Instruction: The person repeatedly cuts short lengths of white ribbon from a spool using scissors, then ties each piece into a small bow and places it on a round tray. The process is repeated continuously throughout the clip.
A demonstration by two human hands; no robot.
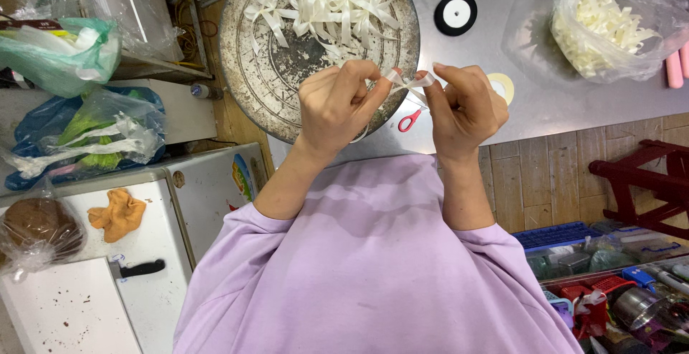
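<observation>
Grey worktop [545, 103], near edge. Left hand [334, 103] and right hand [465, 106] both pinched shut on a short white ribbon strip [415, 83] stretched between them; its lower end hidden behind fingers. Round metal tray [247, 59] behind, heaped with ribbon bows [330, 2]. Red-handled scissors [409, 120] mostly hidden by hands. Bag of ribbon pieces [610, 24] at far right corner, black spool [455, 14] beside tray.

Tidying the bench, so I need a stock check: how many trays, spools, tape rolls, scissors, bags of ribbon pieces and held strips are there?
Tray: 1
Spool: 1
Tape roll: 1
Scissors: 1
Bag of ribbon pieces: 1
Ribbon strip, pinched by left hand and right hand: 1
Total: 6
</observation>
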